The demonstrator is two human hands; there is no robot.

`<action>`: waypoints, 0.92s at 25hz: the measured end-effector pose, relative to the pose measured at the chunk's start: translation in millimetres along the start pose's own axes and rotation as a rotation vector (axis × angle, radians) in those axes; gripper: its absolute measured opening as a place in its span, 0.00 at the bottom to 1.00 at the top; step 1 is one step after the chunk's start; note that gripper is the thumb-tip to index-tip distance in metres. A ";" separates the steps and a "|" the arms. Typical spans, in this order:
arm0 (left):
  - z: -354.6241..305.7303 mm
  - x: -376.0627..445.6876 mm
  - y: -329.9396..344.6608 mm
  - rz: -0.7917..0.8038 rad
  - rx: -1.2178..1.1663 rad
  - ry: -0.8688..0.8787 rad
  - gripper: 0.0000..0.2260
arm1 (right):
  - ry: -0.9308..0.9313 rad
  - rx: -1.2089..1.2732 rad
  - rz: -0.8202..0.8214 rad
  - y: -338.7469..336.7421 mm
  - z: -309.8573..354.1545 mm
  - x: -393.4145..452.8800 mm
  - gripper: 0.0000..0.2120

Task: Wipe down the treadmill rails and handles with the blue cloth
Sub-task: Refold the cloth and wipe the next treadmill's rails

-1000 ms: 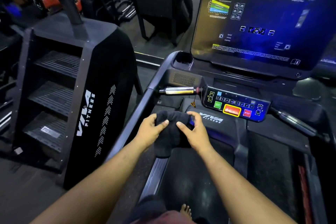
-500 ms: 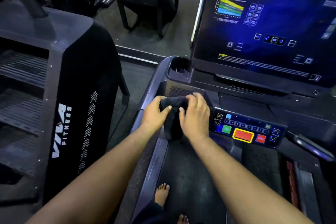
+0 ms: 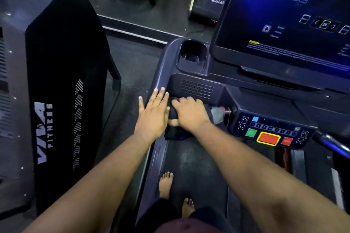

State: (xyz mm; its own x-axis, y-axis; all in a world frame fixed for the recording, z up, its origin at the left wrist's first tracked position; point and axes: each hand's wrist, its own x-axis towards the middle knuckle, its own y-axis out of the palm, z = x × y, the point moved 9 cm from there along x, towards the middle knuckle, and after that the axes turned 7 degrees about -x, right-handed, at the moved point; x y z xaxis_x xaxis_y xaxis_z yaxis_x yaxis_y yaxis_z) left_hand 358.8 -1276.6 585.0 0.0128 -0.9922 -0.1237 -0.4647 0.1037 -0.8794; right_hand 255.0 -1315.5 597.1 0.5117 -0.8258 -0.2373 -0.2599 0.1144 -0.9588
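The right hand (image 3: 189, 113) curls over a dark blue cloth (image 3: 173, 130), gripping it around the short metal handle (image 3: 217, 113) that juts left from the treadmill's console; a little of the silvery handle shows just right of the knuckles, and a fold of cloth hangs below the hand toward the near side. The left hand (image 3: 153, 115) lies flat with fingers straight and spread, holding nothing, its fingertips resting on the dark grey left side rail (image 3: 161, 73) and its palm edge just beside the cloth. Far from the hands, a moulded cup holder (image 3: 193, 56) sits in the rail's corner, next to a perforated speaker grille (image 3: 197, 89). To the right, a button panel (image 3: 269, 132) carries green, red and yellow-edged keys, below a large glowing blue screen (image 3: 284, 21). Two bare feet (image 3: 166, 183) stand on the black running belt (image 3: 198, 166). At far left stands a black stair machine (image 3: 56, 91) lettered in white.
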 end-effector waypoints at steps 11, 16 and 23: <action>-5.0 -6.9 -7.8 0.003 0.030 0.025 0.27 | 0.017 -0.113 -0.037 7.0 -21.3 -19.6 0.39; -3.9 -2.0 -6.3 0.013 0.064 0.013 0.30 | -0.010 -0.111 0.073 5.0 -40.2 -17.8 0.39; -14.3 -5.9 -11.4 0.026 0.053 0.038 0.30 | 0.100 -0.138 -0.118 8.7 -34.8 -59.0 0.38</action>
State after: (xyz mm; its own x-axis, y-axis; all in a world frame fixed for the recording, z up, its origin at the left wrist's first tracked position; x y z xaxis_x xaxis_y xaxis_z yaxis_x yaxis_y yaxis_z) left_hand 351.4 -1272.8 602.4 -0.0330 -0.9910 -0.1298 -0.4172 0.1317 -0.8992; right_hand 194.0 -1285.0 608.2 0.4634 -0.8803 -0.1017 -0.3167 -0.0573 -0.9468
